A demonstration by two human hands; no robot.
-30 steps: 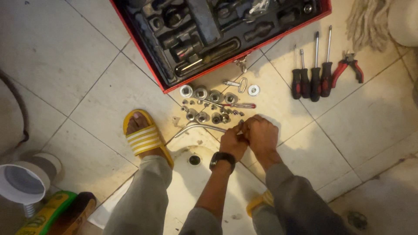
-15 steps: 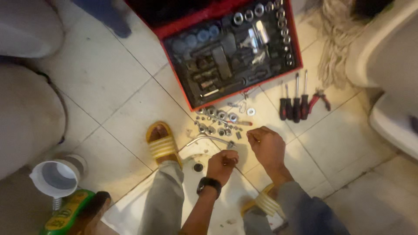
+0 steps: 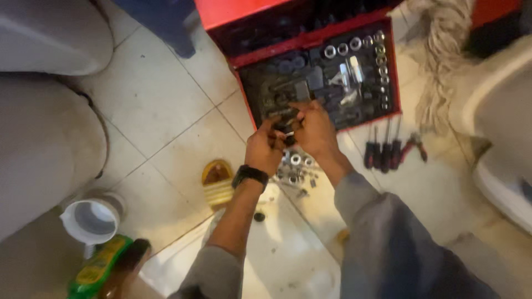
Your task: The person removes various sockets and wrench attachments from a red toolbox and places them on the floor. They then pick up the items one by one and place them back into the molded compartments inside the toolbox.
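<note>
Both arms reach forward over the tiled floor. The left hand [image 3: 265, 148], a black watch [image 3: 250, 174] on its wrist, curls its fingers around a small metal part [image 3: 290, 133]. Touching it, the right hand [image 3: 314, 128] pinches the same part. Just beyond the fingers lies the red tool case [image 3: 318, 72]; below them, loose sockets [image 3: 296, 166].

both hands [image 3: 265, 148] [image 3: 313, 130] raised together, fingers [image 3: 285, 128] pinched closed.
</note>
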